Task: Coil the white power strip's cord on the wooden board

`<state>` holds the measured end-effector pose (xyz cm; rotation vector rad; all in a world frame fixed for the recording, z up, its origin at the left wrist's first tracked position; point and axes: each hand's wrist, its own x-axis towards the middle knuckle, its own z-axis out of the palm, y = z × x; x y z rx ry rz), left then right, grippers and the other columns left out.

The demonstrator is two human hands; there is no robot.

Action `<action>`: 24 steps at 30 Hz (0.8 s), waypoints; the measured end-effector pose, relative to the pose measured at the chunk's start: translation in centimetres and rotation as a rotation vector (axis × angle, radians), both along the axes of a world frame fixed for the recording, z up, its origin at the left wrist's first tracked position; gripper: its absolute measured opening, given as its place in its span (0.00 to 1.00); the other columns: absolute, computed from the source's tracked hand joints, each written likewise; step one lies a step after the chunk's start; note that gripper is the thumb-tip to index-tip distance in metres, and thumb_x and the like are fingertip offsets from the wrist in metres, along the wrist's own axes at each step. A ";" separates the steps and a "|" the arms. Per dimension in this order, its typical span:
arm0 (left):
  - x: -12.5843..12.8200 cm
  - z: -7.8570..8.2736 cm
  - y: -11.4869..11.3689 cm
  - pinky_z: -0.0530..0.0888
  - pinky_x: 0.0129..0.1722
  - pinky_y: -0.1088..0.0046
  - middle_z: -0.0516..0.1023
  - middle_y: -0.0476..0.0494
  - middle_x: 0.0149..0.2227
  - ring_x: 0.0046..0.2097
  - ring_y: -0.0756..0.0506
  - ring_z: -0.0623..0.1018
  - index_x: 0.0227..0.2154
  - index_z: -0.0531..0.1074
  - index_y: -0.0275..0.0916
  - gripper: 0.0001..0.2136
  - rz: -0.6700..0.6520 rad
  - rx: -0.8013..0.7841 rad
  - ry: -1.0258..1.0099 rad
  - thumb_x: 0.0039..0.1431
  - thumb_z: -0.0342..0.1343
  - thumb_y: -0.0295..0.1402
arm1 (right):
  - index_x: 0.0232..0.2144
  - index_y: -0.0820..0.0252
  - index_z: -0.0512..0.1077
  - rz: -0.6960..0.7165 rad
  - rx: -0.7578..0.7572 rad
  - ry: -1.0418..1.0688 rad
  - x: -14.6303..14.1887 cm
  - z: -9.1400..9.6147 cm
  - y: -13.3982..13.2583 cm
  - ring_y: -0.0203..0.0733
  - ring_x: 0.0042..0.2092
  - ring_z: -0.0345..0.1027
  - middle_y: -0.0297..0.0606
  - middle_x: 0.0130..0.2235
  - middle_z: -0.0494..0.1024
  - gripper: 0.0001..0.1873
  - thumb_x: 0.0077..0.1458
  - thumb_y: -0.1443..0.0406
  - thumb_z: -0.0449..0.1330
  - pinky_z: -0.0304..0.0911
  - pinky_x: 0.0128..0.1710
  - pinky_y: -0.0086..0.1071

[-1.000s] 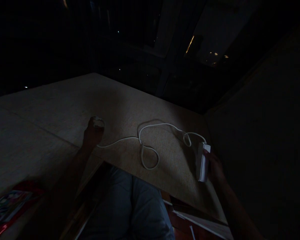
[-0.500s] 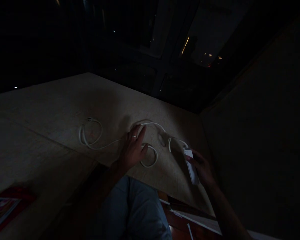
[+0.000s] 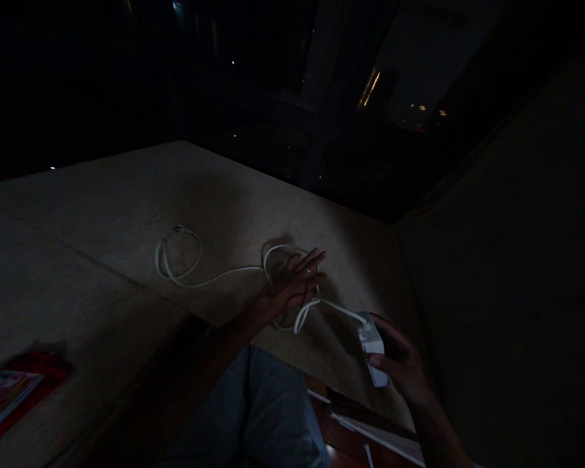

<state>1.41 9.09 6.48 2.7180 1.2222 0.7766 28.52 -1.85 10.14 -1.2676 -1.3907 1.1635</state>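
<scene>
The scene is very dark. A white power strip (image 3: 373, 346) is gripped in my right hand (image 3: 400, 364) above the table's near right edge. Its white cable (image 3: 214, 276) runs left across the tabletop, makes a loop under my left hand (image 3: 295, 284), and ends in a small coil with the plug at the far left. My left hand wears a ring and has its fingers stretched out; the cable passes through or under them near the middle loop.
The pale tabletop (image 3: 102, 214) reaches back to a dark window with small lights outside. A red and colourful packet (image 3: 7, 396) lies at the near left edge. My legs in grey trousers (image 3: 263, 416) show below the table edge.
My left hand let go of the plug end at the left, moved right to the middle loop and lifted the cable there. My right hand drew the power strip nearer and lower.
</scene>
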 end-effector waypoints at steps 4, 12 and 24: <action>-0.9 -0.3 1.6 0.62 0.64 0.60 0.73 0.43 0.60 0.63 0.44 0.69 0.46 0.77 0.43 0.14 0.007 -0.018 -0.033 0.64 0.49 0.27 | 0.43 0.53 0.80 -0.195 0.020 0.037 1.7 0.8 -0.3 0.55 0.47 0.76 0.42 0.45 0.82 0.34 0.28 0.59 0.77 0.71 0.45 0.42; -8.4 0.7 3.1 0.74 0.44 0.70 0.82 0.40 0.44 0.45 0.44 0.81 0.60 0.59 0.39 0.24 0.447 -0.355 -0.281 0.61 0.46 0.20 | 0.50 0.55 0.75 -0.784 0.056 0.082 2.7 5.0 -1.8 0.48 0.36 0.76 0.43 0.44 0.81 0.37 0.33 0.58 0.74 0.70 0.28 0.35; -9.8 0.1 5.3 0.72 0.38 0.72 0.80 0.44 0.32 0.34 0.46 0.78 0.32 0.77 0.38 0.14 0.508 -0.311 -0.394 0.63 0.49 0.38 | 0.49 0.55 0.75 -0.754 0.227 -0.347 1.5 3.6 -1.4 0.53 0.49 0.72 0.40 0.48 0.77 0.37 0.36 0.49 0.74 0.71 0.47 0.43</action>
